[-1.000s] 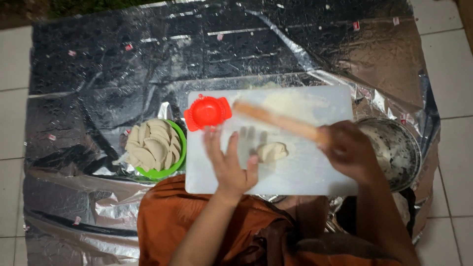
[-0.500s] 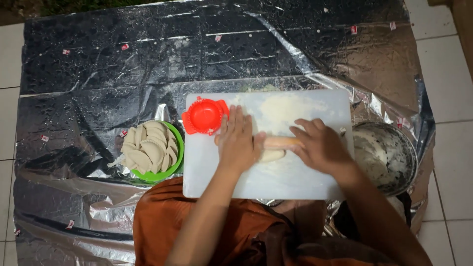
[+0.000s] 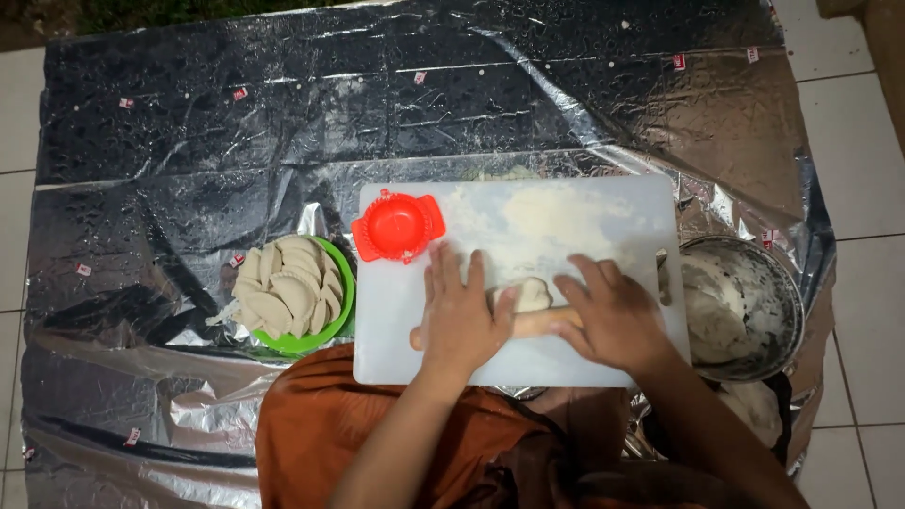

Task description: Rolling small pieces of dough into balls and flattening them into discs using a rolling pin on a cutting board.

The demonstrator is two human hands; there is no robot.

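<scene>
Wooden and pale brown, a rolling pin [image 3: 539, 322] is being pressed flat across a white board [image 3: 603, 358] by both hands. The left hand [image 3: 459, 316] is lying palm-down over the pin's left part, its fingers [image 3: 451, 273] stretched out and slightly apart, not curled around the pin. The right hand [image 3: 613, 320] is being rested on the pin's right part, its fingers [image 3: 586, 283] likewise extended and spread. A small lump of dough [image 3: 528, 294] is being flattened under the pin, between the two hands, with its upper edge showing just beyond the pin. Flour [image 3: 547, 221] is lying dusted over the board's far half. A red round dumpling press [image 3: 398, 226] is sitting on the board's far left corner. Just left of the board, a green bowl [image 3: 325, 335] is being filled with folded dumplings [image 3: 287, 292]. To the right, touching the board's edge, a metal bowl [image 3: 787, 302] is holding more dough. Everything is being carried on a silver foil sheet [image 3: 283, 123] spread over a tiled floor [image 3: 853, 141].
</scene>
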